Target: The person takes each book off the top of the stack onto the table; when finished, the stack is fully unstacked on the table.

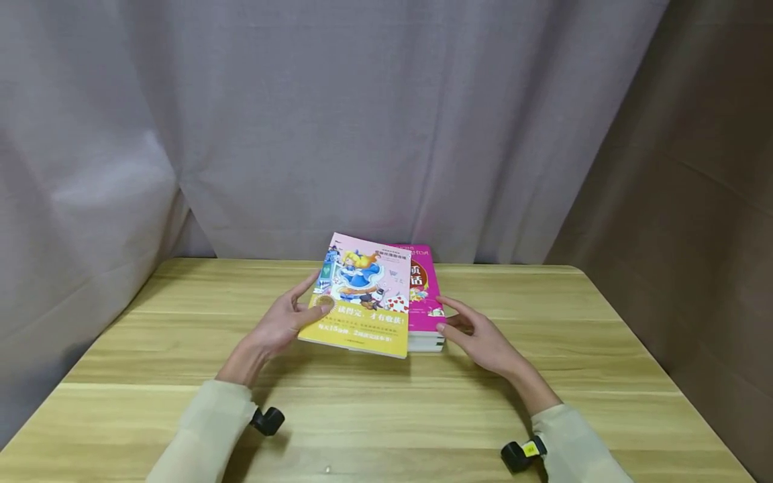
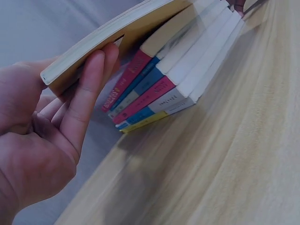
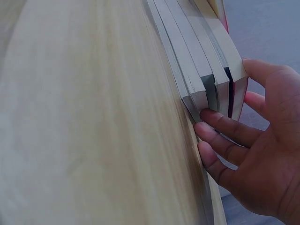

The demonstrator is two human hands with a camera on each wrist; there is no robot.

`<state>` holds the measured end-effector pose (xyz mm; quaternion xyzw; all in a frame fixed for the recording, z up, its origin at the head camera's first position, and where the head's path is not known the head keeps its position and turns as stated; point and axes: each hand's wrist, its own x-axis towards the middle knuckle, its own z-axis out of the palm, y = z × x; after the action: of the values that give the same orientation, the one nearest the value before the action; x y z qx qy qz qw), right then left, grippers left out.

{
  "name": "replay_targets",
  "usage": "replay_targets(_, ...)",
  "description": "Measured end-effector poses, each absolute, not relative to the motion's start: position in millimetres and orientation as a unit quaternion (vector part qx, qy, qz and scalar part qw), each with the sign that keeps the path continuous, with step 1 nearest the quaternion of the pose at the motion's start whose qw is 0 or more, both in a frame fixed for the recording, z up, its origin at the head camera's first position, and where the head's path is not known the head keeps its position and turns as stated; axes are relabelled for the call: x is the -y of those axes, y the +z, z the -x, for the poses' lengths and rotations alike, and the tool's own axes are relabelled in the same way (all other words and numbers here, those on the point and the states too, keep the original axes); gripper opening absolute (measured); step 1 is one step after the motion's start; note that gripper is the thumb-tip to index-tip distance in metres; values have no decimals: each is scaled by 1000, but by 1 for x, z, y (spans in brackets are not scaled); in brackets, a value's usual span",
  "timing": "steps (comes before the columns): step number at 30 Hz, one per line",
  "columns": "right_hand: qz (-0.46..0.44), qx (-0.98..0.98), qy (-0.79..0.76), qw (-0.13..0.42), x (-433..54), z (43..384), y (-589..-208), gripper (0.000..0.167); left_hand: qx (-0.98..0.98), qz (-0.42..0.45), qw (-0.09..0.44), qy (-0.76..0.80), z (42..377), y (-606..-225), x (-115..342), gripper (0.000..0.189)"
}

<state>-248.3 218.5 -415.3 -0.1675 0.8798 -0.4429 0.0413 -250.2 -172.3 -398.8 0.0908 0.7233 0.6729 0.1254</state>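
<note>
My left hand (image 1: 280, 325) grips a pink and yellow picture-covered book (image 1: 368, 295) by its left edge, thumb on the cover and fingers beneath. In the left wrist view this book (image 2: 117, 35) is tilted above a stack of books (image 2: 154, 89), with a gap between them. A magenta book (image 1: 425, 288) tops that stack, partly hidden by the held book. At the stack's right side, my right hand (image 1: 483, 342) touches the edges with its fingertips. The right wrist view shows those relaxed fingers (image 3: 229, 131) against the page ends of the stacked books (image 3: 192, 61).
The stack stands near the back of a wooden table (image 1: 362, 422). A grey curtain (image 1: 362, 121) hangs behind the table, and darker cloth (image 1: 694, 221) hangs on the right. Small black cameras (image 1: 268, 421) are strapped to both wrists.
</note>
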Motion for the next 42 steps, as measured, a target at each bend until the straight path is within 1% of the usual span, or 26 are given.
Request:
replay_targets(16,168,-881,-441,44,-225,248,-414,64,-747,-97,59,655,234,-365,204,83)
replay_targets(22,157,-884,-438,46,-228,246,-416,65,-747,-90,40,657,226,-352,229,84)
replay_targets(26,158,-883,-440,47,-228,246,-416,65,-713,-102,29,693,218,-345,252,86)
replay_targets(29,162,-880,-443,47,-228,245,-414,64,-684,-111,22,720,212,-344,269,88)
replay_targets(33,162,-881,-443,47,-229,246,-414,64,-671,-99,17,735,206,-344,290,89)
replay_targets(42,154,-880,-448,48,-233,242,-415,64,-668,-77,31,739,200,-360,323,90)
